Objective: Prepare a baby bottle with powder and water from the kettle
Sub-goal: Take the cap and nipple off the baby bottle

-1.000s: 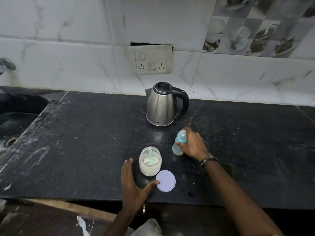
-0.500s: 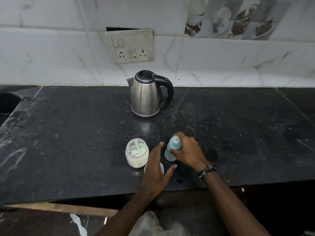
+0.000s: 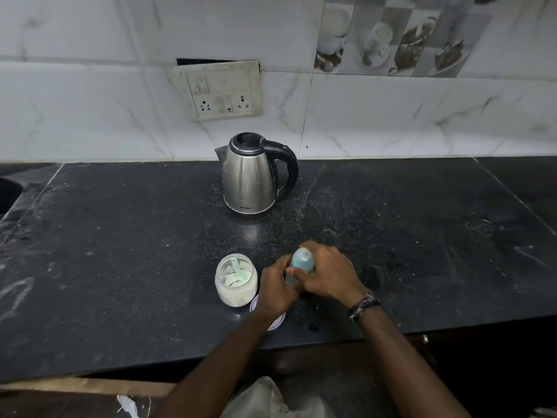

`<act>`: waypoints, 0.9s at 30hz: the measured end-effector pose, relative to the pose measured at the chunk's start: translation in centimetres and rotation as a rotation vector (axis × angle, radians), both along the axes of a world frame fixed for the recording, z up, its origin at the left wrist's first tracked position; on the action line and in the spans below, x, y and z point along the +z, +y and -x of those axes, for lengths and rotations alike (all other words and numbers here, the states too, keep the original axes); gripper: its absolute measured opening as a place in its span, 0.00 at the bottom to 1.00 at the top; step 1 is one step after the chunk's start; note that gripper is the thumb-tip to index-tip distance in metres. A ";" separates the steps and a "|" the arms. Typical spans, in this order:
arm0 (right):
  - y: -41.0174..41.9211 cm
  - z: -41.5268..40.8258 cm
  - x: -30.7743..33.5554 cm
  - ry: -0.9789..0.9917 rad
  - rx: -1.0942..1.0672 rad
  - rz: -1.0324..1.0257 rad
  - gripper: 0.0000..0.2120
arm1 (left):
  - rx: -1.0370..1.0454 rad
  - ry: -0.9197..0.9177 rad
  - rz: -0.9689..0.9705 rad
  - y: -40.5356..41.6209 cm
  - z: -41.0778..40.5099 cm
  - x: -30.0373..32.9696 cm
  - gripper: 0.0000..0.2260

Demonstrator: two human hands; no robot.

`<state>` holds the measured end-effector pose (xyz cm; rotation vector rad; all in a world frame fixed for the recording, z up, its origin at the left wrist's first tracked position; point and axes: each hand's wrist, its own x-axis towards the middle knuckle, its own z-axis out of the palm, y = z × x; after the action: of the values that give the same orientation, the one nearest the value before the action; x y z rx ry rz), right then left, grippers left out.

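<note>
Upright now — baby bottle [image 3: 302,260], cap end up — both hands around it.

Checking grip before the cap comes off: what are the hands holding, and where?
Both hold the baby bottle: right hand around its upper part, left hand at its lower body.

Showing black, white-speckled counter [image 3: 120,251]. Gleaming silver with black lid and handle: kettle [image 3: 250,179], at the counter's back. Glowing pale blue-green near the counter's front: bottle [image 3: 301,260]. Holding cream-white powder and a mint scoop: clear jar [image 3: 236,280].
</note>
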<state>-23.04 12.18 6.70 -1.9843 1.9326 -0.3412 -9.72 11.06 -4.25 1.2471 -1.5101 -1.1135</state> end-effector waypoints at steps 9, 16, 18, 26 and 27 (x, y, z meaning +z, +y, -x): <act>-1.3 -2.3 1.3 0.259 -0.103 0.051 0.27 | -0.031 -0.022 -0.010 -0.5 -0.1 -0.1 0.18; -1.2 0.0 2.3 0.309 0.261 0.073 0.15 | -0.073 0.006 0.005 -0.8 -0.6 -0.1 0.14; -0.8 1.1 2.8 0.167 0.280 0.103 0.19 | -0.080 0.019 0.022 -0.9 -0.7 -0.1 0.16; -0.3 5.6 -1.2 -0.358 -0.141 0.182 0.27 | -0.086 -0.043 0.042 -1.2 -0.7 -0.7 0.26; -0.2 6.0 -2.1 -0.362 -0.177 0.208 0.23 | -0.086 -0.040 0.036 -1.2 -0.7 -0.7 0.26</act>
<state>-29.03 12.01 4.57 -1.7207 1.8966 -0.9134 -9.05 9.91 -4.94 1.1956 -1.6201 -1.1174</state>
